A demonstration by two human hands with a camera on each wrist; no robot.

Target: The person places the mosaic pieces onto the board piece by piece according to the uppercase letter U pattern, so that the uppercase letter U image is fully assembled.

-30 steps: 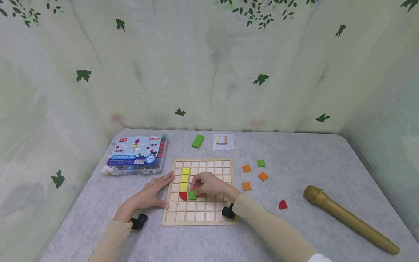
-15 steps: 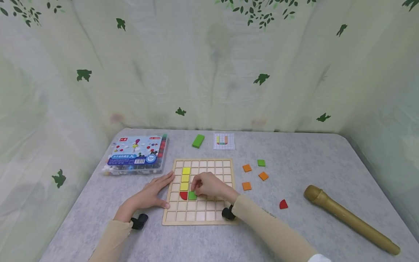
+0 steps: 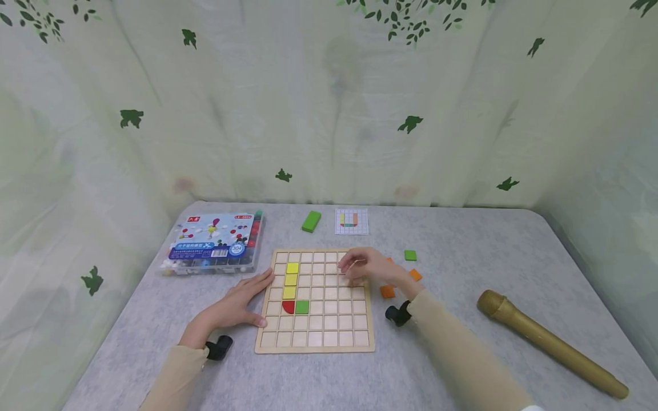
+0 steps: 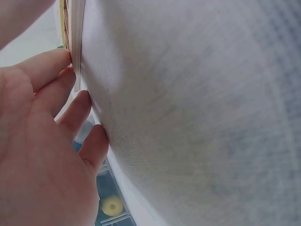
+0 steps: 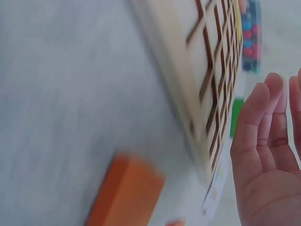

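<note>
A wooden grid board (image 3: pixel 315 349) lies mid-table. Three yellow square tiles (image 3: pixel 291 279) form a column at its left, above a red quarter-circle tile (image 3: pixel 289 307). Right beside the red one sits a green square tile (image 3: pixel 301 307). My left hand (image 3: pixel 240 301) rests at the board's left edge, fingers extended; the left wrist view has fingertips (image 4: pixel 66 59) against its side. Over the board's upper right hovers my right hand (image 3: pixel 367 267), fingers loosely bent and holding nothing. Orange square tiles (image 3: pixel 388 291) lie right of the board, one partly hidden by that hand.
A clear plastic box (image 3: pixel 213 242) with a printed label stands at the back left. Behind the board are a green block (image 3: pixel 311 221) and a pattern card (image 3: pixel 352 222). Another green tile (image 3: pixel 410 255) lies right. A brown microphone-shaped stick (image 3: pixel 552 344) lies far right.
My right hand has come off the green tile on the board and moved right and back. Its sleeve now covers the loose red tile. The left hand has stayed put.
</note>
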